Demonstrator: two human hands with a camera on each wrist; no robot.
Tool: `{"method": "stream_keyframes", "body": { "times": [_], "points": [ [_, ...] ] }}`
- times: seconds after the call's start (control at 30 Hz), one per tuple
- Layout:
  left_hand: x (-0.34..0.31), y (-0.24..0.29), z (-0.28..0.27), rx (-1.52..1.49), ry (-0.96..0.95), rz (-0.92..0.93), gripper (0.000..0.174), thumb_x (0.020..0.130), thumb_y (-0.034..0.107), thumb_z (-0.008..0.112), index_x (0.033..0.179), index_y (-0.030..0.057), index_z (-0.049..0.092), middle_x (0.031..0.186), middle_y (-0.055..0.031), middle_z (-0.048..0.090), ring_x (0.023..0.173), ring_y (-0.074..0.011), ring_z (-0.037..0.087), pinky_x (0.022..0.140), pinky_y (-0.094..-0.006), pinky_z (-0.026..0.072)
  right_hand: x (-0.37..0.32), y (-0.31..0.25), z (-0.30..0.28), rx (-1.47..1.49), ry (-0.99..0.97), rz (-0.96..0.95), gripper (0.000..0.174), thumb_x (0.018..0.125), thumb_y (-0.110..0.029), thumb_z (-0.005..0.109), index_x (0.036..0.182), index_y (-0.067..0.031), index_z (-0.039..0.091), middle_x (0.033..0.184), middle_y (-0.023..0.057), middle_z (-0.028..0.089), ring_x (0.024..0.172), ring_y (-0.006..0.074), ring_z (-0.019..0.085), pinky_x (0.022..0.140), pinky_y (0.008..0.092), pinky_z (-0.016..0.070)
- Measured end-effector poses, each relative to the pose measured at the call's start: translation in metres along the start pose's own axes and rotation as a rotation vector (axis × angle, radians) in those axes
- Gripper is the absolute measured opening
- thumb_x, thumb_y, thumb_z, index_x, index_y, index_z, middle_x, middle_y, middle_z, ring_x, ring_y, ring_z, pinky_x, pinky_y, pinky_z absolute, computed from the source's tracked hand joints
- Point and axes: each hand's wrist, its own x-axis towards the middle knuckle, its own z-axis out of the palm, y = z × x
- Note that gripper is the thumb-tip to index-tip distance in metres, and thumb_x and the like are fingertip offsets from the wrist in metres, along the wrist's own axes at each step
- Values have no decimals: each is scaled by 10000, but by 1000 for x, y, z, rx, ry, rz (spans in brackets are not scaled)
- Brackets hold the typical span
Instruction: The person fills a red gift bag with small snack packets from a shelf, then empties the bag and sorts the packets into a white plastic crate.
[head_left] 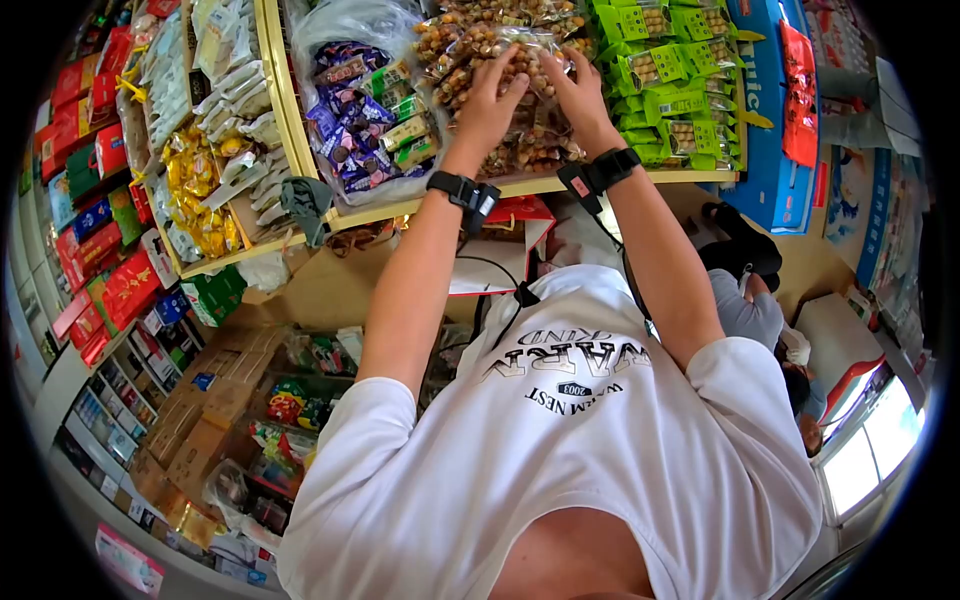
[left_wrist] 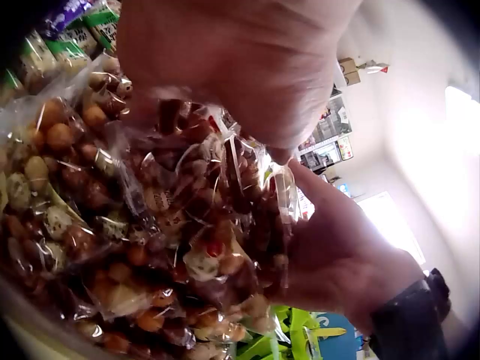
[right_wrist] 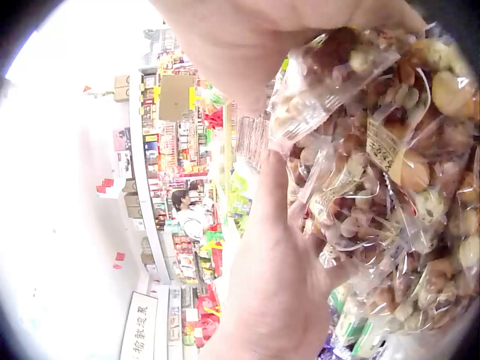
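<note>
Two bare hands, left (head_left: 487, 108) and right (head_left: 584, 95), rest side by side on a heap of clear packets (head_left: 535, 140), wrists apart, with wrapper between them. The fingers lie extended and each thumb stands away from its fingers; whether any fingertip nips a wrapper I cannot tell from here. Clock positions are read from the hands, 12 o'clock pointing away from the wearer. The packets, filled with round brown, tan and speckled pieces, lie beneath the hands and run on to 12 o'clock. A black strapped device circles each wrist. At 3 o'clock are green packets (head_left: 655, 85), and beyond them a blue carton (head_left: 765, 150) bearing a red packet (head_left: 798, 95). Between 8 and 9 o'clock lie purple packets (head_left: 350, 140); farther along that line, across a yellow divider (head_left: 283, 90), are yellow packets (head_left: 195, 185). The white shirt (head_left: 600, 430) fills 6 o'clock. Brown cartons (head_left: 205, 430) are stacked well off near 7:30; another person (head_left: 740, 305), in grey, appears between 4 and 5 o'clock.
</note>
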Motion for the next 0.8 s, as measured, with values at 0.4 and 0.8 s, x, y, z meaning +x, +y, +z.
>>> {"method": "stream_keyframes", "body": {
  "times": [0.4, 0.8],
  "points": [
    [-29, 44, 5, -217, 194, 377, 553, 931, 295, 653, 1456, 222, 493, 1379, -105, 588, 1178, -313, 615, 933, -386, 516, -42, -34, -15, 112, -17, -255, 611, 930, -346, 679, 1402, -8, 490, 1286, 209, 508, 1087, 236, 568, 876, 330, 488],
    [-254, -46, -48, -420, 399, 54, 585, 957, 62, 650, 1463, 25, 360, 1401, -159, 504, 1245, -226, 545, 1013, -339, 457, -195, -25, 82, -25, -603, -511, 555, 889, -233, 703, 1375, -63, 495, 1282, 198, 522, 1214, 378, 495, 1039, 433, 407]
  ]
}}
